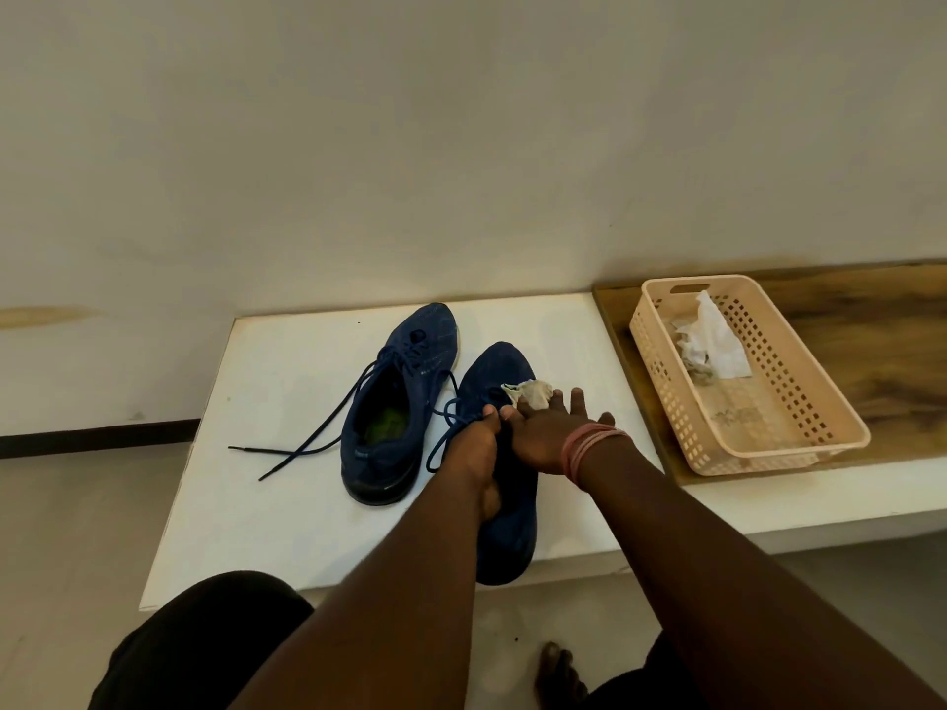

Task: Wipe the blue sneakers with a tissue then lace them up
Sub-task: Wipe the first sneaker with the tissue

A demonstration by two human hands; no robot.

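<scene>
Two blue sneakers lie on a white table [287, 504]. The left sneaker [394, 402] stands apart, its opening up and its dark laces [302, 448] trailing loose to the left. My left hand [474, 453] grips the right sneaker [507, 530] around its collar. My right hand [553, 433], with pink bands at the wrist, lies with straight fingers on that shoe's upper and presses a crumpled, soiled tissue [533, 392] against it. Most of the right sneaker's middle is hidden by my hands.
A peach plastic basket [799, 453] holding used white tissues [712, 345] sits on a wooden surface [891, 351] at the right. A pale wall rises directly behind the table. My knees and a bare foot show below the table's front edge.
</scene>
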